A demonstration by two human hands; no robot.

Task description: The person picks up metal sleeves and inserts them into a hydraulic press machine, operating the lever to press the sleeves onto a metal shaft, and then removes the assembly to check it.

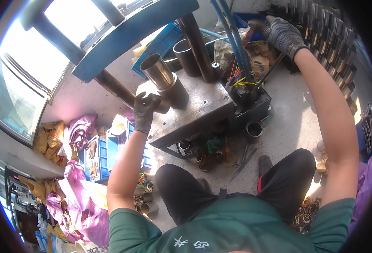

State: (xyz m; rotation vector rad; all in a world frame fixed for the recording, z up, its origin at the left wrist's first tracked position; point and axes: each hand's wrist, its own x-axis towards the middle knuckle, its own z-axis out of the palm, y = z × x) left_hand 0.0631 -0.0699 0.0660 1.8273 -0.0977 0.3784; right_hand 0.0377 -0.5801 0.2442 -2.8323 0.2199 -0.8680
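Observation:
My left hand (144,113), in a grey knit glove, is at the left edge of the press's steel table (203,101). Its thumb and fingers are apart, with nothing visible between them. Just beyond it a shiny metal cylinder (156,71) stands on a wider, darker round base (176,92). Out to the far right is my right hand (283,34), gloved in grey, beside the stacked metal cylinders (327,46). Its fingers curl around something dark brown that I cannot make out. A thin black rod (272,69) slants up from the valve block toward that wrist.
A blue press beam (131,38) on steel columns spans the table. Blue hoses (234,38) and coloured wires (243,80) rise behind. Another open cylinder (187,57) stands at the back. Blue crates (106,158) and pink bags (82,189) lie left; a ring (254,128) sits below the table.

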